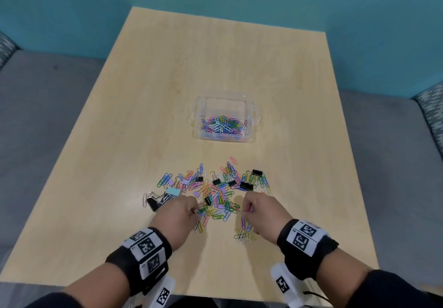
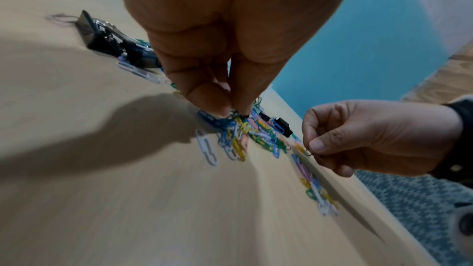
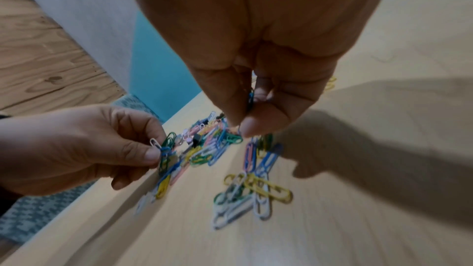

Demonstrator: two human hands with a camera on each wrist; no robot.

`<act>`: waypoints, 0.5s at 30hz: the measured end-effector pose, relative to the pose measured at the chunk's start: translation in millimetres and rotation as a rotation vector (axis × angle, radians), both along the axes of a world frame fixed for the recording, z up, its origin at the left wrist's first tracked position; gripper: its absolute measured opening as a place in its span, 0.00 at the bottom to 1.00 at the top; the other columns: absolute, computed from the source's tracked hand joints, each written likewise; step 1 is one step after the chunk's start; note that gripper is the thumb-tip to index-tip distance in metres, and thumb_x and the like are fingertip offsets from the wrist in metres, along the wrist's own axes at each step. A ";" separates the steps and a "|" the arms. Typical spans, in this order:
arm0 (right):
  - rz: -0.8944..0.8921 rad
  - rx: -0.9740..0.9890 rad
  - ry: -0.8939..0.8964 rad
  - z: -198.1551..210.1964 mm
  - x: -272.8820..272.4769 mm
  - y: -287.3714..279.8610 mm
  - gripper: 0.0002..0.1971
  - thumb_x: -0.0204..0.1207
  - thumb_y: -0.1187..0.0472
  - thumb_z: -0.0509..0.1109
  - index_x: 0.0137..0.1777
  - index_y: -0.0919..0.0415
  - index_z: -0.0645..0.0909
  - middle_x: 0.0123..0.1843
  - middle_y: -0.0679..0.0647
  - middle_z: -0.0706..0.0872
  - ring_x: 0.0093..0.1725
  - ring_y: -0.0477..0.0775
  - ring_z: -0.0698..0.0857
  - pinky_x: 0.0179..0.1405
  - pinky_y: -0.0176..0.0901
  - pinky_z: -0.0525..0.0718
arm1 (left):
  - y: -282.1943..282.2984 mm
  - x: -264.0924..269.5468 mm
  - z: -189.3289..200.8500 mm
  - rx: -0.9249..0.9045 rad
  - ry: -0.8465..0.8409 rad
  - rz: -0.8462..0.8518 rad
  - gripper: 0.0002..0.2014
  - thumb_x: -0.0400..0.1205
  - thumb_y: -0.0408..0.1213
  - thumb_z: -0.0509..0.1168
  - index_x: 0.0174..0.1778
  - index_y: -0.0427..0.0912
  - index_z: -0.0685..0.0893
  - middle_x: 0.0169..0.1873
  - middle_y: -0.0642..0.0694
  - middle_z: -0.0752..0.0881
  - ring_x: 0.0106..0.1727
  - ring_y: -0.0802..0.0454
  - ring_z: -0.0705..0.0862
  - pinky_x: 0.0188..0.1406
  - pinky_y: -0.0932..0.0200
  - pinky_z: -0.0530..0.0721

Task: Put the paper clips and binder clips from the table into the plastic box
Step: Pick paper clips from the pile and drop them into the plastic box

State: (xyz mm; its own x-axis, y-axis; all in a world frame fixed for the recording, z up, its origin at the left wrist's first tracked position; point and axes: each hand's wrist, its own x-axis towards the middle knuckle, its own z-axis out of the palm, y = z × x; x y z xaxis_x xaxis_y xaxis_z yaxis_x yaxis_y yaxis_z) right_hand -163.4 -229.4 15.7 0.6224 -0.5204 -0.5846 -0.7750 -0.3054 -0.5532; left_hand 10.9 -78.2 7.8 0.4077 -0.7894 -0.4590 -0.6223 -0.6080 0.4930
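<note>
A clear plastic box (image 1: 254, 119) stands mid-table with coloured paper clips (image 1: 224, 125) in its bottom. Nearer me a pile of coloured paper clips (image 1: 217, 195) and black binder clips (image 1: 246, 186) is spread on the table. My left hand (image 1: 182, 208) pinches a bunch of paper clips (image 3: 166, 149) at the pile's near-left edge. My right hand (image 1: 257, 208) pinches a few paper clips (image 3: 250, 98) just above a small separate cluster (image 1: 244, 234), lifted off the wood.
A pale blue binder clip (image 1: 173, 191) and a large black one (image 1: 151, 203) lie at the pile's left end. The wooden table (image 1: 215, 63) is ringed by grey seating (image 1: 48, 121) and a teal wall.
</note>
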 end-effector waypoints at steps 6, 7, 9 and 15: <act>-0.176 0.250 -0.101 18.5 9.2 -28.2 0.05 0.70 0.66 0.68 0.36 0.56 0.77 0.28 0.50 0.80 0.23 0.51 0.84 0.26 0.51 0.76 | -18.7 23.9 22.0 -0.033 0.181 0.153 0.04 0.76 0.39 0.69 0.36 0.48 0.82 0.27 0.52 0.84 0.22 0.55 0.81 0.31 0.55 0.84; -0.204 0.276 -0.134 21.4 14.0 -37.1 0.06 0.69 0.67 0.68 0.35 0.56 0.78 0.27 0.51 0.80 0.23 0.52 0.83 0.27 0.53 0.75 | -26.5 31.2 26.5 -0.061 0.188 0.168 0.04 0.75 0.39 0.70 0.35 0.48 0.83 0.25 0.52 0.84 0.21 0.55 0.80 0.29 0.55 0.84; -0.239 0.275 -0.213 29.0 28.8 -58.1 0.09 0.69 0.71 0.69 0.33 0.56 0.78 0.24 0.55 0.81 0.22 0.54 0.82 0.27 0.54 0.75 | -47.1 47.6 35.5 -0.122 0.167 0.174 0.05 0.74 0.38 0.71 0.33 0.48 0.83 0.24 0.52 0.84 0.22 0.54 0.82 0.28 0.55 0.83; -0.415 0.118 -0.383 41.1 93.2 -119.3 0.10 0.71 0.75 0.70 0.34 0.61 0.77 0.25 0.57 0.82 0.22 0.52 0.81 0.33 0.51 0.86 | -130.3 87.7 53.4 -0.210 -0.018 0.137 0.04 0.77 0.40 0.69 0.40 0.44 0.84 0.32 0.45 0.87 0.31 0.46 0.86 0.38 0.50 0.86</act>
